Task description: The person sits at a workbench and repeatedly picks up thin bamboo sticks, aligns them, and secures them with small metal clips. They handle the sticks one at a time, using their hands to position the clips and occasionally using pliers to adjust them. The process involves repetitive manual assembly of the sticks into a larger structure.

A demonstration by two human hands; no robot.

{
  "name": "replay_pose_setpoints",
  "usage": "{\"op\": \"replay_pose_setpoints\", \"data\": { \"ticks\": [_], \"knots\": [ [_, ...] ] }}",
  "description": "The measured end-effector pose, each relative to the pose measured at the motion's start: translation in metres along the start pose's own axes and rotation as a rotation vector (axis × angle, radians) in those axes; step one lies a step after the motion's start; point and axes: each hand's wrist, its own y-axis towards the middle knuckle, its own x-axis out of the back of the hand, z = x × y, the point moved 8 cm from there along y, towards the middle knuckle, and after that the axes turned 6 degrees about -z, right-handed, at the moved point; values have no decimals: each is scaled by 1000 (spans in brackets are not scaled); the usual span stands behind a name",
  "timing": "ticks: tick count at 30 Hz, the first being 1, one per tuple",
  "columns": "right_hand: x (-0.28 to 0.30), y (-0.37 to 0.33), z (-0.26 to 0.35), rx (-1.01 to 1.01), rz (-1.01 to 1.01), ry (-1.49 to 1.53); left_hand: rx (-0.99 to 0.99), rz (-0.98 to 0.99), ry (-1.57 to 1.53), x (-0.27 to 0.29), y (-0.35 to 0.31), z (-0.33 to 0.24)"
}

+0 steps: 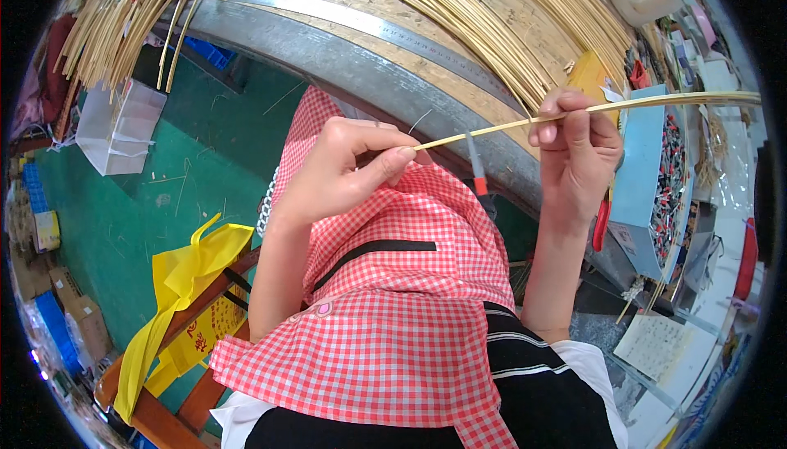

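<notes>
A thin bamboo strip (500,127), pale yellow, smooth and glossy, spans the space between the two hands at the centre and right of the frame. Its left end disappears into the left hand (352,170), whose thumb and forefinger pinch it above the red gingham apron (402,285). Just right of that grip, a slim grey piece with a red band (479,180) hangs at the strip; whether it is fastened there I cannot tell. The right hand (578,141) closes its thumb and fingers around the strip, beyond which the length looks thicker, as if several strands lie together. The long axis climbs gently from the centre to the right rim, the far end pointing right with a slight bow that flattens out. As for edges, at left a stretch of green floor (205,150) opens between a white box (123,129) and the left forearm. The grey metal edge of the workbench (328,43) slants from upper left down toward the right hand, a steel ruler (385,32) lying along it, and the strip crosses over this edge. At right, the strip's outer length passes above a light blue box (643,170) beside red and black pieces (670,178), near the right wrist.
</notes>
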Motion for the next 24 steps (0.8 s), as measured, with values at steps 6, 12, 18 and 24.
{"op": "replay_pose_setpoints", "data": {
  "ticks": [6,12,18,24],
  "knots": [
    [-22,-24,-40,-145,-63,-141,-203,-288,150,31,-5,-32],
    [-72,-46,-66,-167,173,-250,-397,-385,344,18,-19,-78],
    [-86,-65,-80,-54,227,-325,-537,-406,398,5,-26,-83],
    [-76,-54,-63,-15,436,-703,-507,-438,437,3,-26,-81]
  ]
}}
